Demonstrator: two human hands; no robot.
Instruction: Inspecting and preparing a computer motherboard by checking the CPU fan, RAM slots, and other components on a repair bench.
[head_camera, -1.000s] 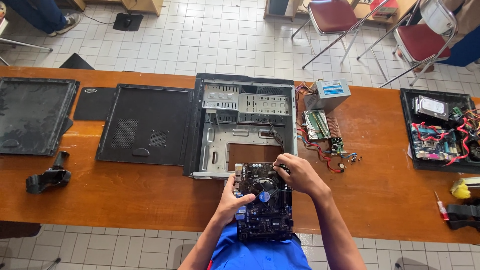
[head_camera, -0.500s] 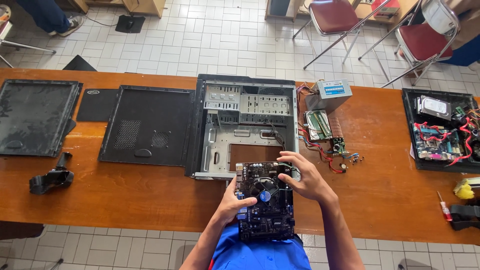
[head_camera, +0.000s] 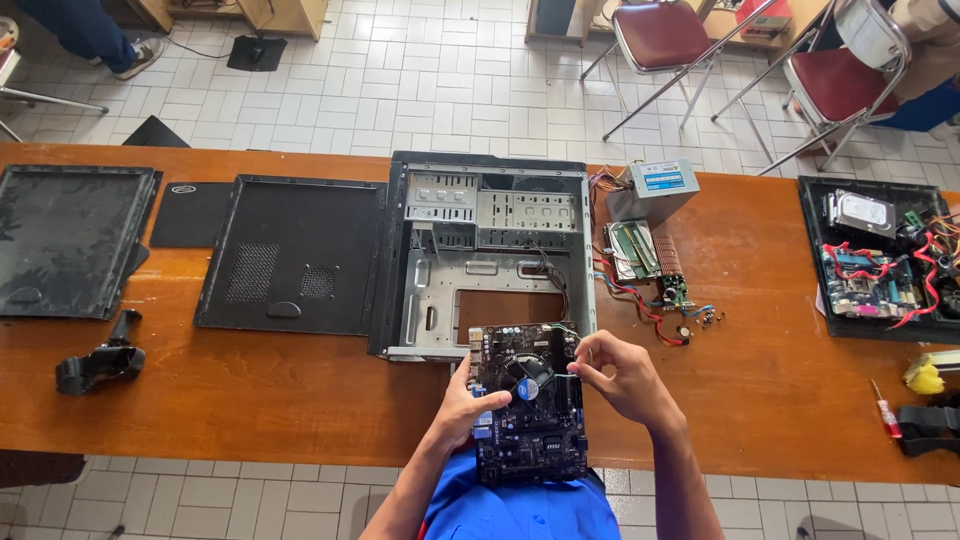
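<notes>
Low in the middle of the frame, the black motherboard sits half over the near edge of the wooden table, its lower end hanging out above the person's blue lap. The left hand grips its left edge, thumb curled over the top by the round cooler fan. The right hand hovers at the board's upper right corner, fingers drawn narrow into a pinch; whether they hold a small screw or a wire end I cannot tell. From where I stand, the risk is plain: the board is only partly supported, so a slack left grip could let it tip off the edge. A thumb pressing near the fan could also strain it. Just above, the open computer case lies flat, its thin cables close enough to snag the corner. A loose part could roll away toward the tangle of wires right of centre.
</notes>
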